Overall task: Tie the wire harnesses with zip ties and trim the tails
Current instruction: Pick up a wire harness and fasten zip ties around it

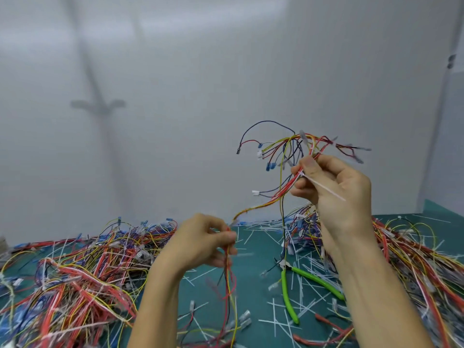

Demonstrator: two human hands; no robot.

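The person is holding one wire harness [273,197] up in the air, above the green table [253,287]. The right hand [334,187] is up high, and its grip is closed on the harness. The thumb and fingers are pinching the bunch of red and yellow wires together. A white zip tie [324,187] is sitting at that same spot. Its long thin tail is sticking out across the right hand, pointing down and to the right. The picture is a bit blurry there, so the tie is probably around the wires, but it is hard to be sure.

Above the right hand the wires are spreading out like a fan. Some are ending in small blue plugs [270,167] and white plugs [255,193].

The left hand [203,243] is lower down and nearer the table. Its grip is closed too, pinching the lower part of the same harness. Red, yellow and dark wires are hanging down from it.

Cutters with bright green handles [287,297] are lying on the table between the two arms. Many little white cut tails [275,320] are lying all over the table. A big pile of harnesses [75,280] is lying on the left, and another pile [414,259] is lying on the right behind the right arm. A plain grey wall [175,96] is standing behind it all.
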